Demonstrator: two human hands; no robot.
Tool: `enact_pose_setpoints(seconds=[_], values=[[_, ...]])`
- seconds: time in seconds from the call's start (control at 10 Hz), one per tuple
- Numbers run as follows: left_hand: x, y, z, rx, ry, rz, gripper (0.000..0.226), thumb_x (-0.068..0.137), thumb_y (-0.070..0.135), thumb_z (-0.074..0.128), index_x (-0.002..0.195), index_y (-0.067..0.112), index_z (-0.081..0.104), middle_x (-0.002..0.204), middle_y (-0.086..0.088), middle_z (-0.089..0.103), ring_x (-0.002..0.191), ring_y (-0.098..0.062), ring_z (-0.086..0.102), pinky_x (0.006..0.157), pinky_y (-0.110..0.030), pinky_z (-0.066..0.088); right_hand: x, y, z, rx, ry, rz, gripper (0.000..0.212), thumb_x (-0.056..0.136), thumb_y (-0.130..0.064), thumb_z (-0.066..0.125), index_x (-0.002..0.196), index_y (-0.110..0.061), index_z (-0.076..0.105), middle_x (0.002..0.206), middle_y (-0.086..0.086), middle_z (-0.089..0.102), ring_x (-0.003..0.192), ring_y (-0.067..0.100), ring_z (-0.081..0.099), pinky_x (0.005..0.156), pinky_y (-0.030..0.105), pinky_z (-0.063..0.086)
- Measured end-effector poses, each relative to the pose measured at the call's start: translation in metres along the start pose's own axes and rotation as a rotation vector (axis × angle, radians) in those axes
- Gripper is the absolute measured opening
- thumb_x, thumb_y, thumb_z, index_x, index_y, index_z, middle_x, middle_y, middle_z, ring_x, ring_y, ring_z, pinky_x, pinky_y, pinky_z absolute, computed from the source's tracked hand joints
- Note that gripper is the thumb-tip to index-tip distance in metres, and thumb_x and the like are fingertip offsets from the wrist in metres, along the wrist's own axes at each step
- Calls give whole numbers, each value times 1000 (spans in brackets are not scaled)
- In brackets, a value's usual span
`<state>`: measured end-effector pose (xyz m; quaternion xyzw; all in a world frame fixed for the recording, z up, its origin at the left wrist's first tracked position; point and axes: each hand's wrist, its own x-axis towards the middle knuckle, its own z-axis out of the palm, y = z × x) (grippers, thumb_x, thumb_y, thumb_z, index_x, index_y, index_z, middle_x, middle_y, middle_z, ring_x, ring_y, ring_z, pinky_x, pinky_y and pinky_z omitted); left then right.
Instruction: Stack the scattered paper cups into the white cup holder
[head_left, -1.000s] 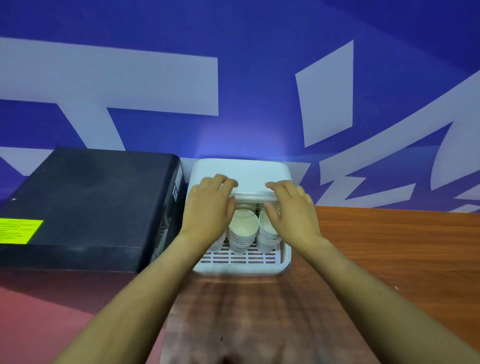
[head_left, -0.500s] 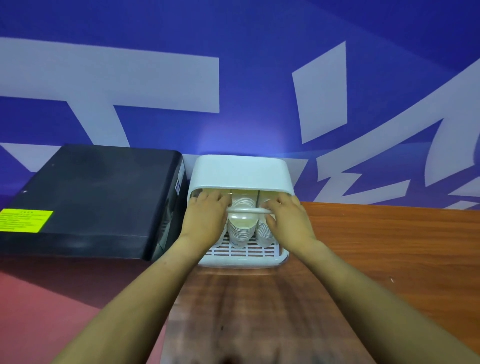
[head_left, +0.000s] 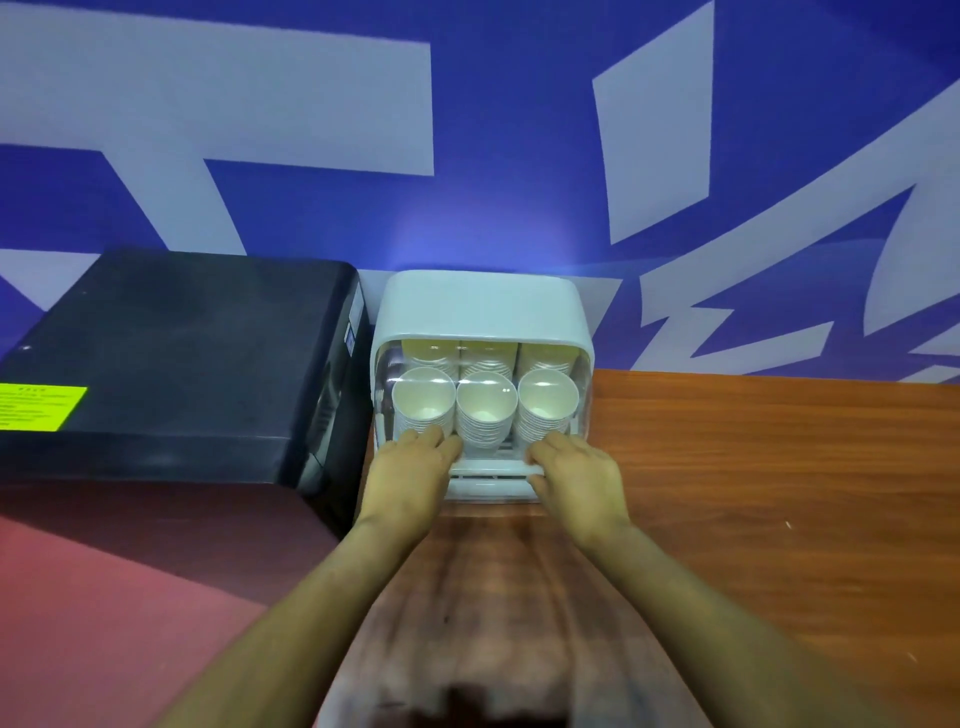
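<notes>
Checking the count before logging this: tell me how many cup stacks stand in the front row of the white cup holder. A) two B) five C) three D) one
C: behind the clear cover of the white cup holder, three open cup mouths sit side by side: left stack, middle stack and right stack.

My bench (head_left: 779, 493) is brown wood grain, running back to the blue and white wall at twelve o'clock. Straight ahead of me at twelve o'clock the white cup holder (head_left: 480, 306) stands directly on it, pushed up against that wall. At ten o'clock a black machine (head_left: 171, 353) with a yellow label (head_left: 39, 408) sits just beside the holder; I cannot tell whether it rests on the wood.
</notes>
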<state>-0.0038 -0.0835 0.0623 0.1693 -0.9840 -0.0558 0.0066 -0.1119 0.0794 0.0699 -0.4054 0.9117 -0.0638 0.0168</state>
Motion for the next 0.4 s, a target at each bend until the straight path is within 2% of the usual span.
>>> enact_pose_setpoints(seconds=[0.1, 0.2, 0.3, 0.4], values=[[-4, 2, 11, 46, -49, 29, 39, 57, 12, 84, 89, 23, 64, 81, 4, 59, 70, -21, 59, 52, -30, 35, -5, 0, 17, -22, 14, 12, 40, 38, -18, 91, 67, -25, 64, 64, -9, 60, 56, 15, 59, 45, 21, 43], [-9, 2, 24, 49, -48, 5, 36, 64, 10, 80, 95, 23, 65, 86, 3, 60, 76, -21, 60, 57, -33, 43, -6, -1, 33, -28, 0, 45, 40, 37, -16, 91, 66, -24, 64, 63, -7, 60, 54, 16, 60, 43, 22, 43], [-11, 3, 26, 22, -38, 7, 31, 89, 15, 55, 119, 23, 54, 113, 2, 55, 103, -23, 55, 79, -35, 43, -6, -3, 35, 22, 4, 31, 29, 56, -17, 86, 78, -20, 67, 76, -4, 63, 69, 20, 64, 53, 26, 46], [-12, 5, 15, 8, -125, -9, 33, 94, 24, 46, 127, 23, 48, 123, 2, 54, 113, -23, 52, 88, -35, 41, -11, -5, 26, 41, -150, 89, 25, 89, -30, 58, 113, -22, 59, 112, -4, 60, 105, 20, 58, 80, 30, 45]])
